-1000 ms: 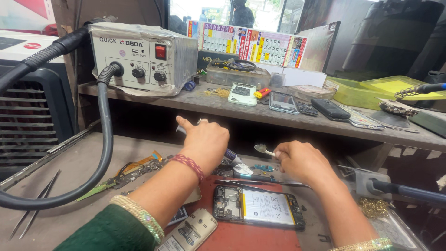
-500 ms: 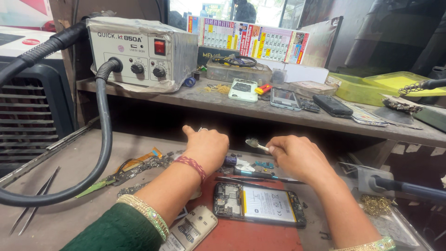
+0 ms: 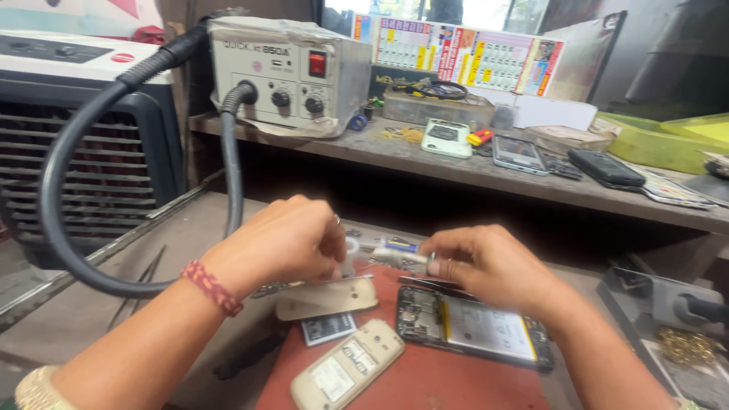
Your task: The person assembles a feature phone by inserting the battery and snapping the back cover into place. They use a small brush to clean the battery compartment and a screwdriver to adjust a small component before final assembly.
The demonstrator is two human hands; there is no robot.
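My left hand (image 3: 281, 243) and my right hand (image 3: 493, 266) meet above a red mat (image 3: 456, 383). Between them is a small white tube (image 3: 391, 252) with a blue and yellow label. My right hand's fingers grip its body, and my left hand's fingertips pinch its pale end. Just below my right hand an opened phone (image 3: 471, 328) lies on the mat with its battery and board showing. A beige back cover (image 3: 326, 298) rests under my left hand. Nearer to me lie a beige phone (image 3: 345, 368) and a small dark card (image 3: 326, 328).
A hot-air rework station (image 3: 285, 72) stands on the shelf (image 3: 456, 171), its thick black hose (image 3: 64, 197) looping down at the left. An air cooler (image 3: 76, 137) is far left. Several phones (image 3: 607, 168) and a green tray (image 3: 661, 144) sit on the shelf. Tweezers (image 3: 144, 281) lie on the bench.
Both hands have drawn together over the mat and now hold the small tube. The thin metal tool seen earlier in my right hand no longer shows. The view has tilted down.
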